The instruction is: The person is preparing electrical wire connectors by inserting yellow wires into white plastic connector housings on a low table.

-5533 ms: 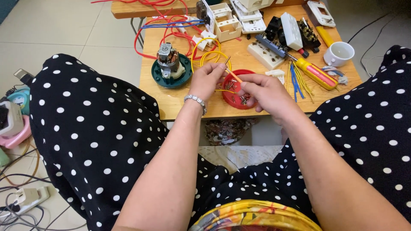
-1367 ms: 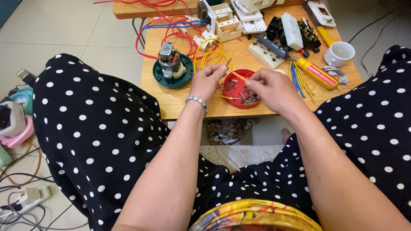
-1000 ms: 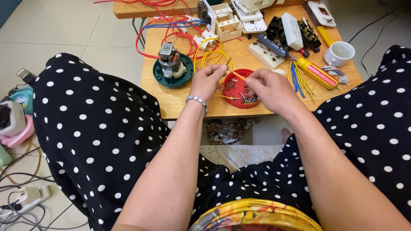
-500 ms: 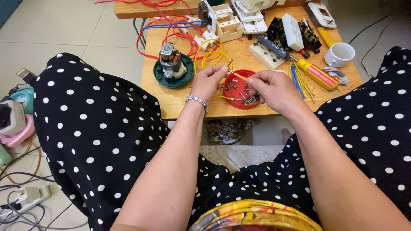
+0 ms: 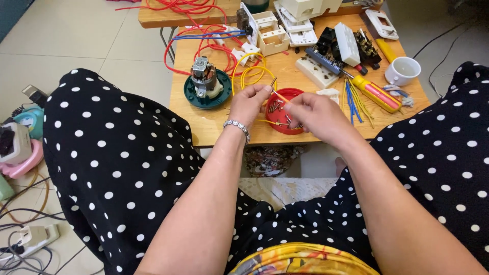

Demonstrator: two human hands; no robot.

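Yellow wire (image 5: pixel 277 95) is pinched between left hand (image 5: pixel 248 103) and right hand (image 5: pixel 317 114) — held just above the red lid (image 5: pixel 281 113). Motor on green base (image 5: pixel 206 86) is left of the lid.

Clutter on the low wooden table (image 5: pixel 214 130)

Small electric motor on a dark green round base (image 5: pixel 206 86); white ceramic cup (image 5: pixel 402 70); yellow-handled screwdriver (image 5: pixel 376 93); loose red wires (image 5: pixel 191 35); white socket housings (image 5: pixel 293 23).

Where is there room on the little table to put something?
Bare wood shows on the low wooden table near its front left corner, below the green-based motor, and along the front edge right of the red round lid. The back is crowded with switch parts and red wires.
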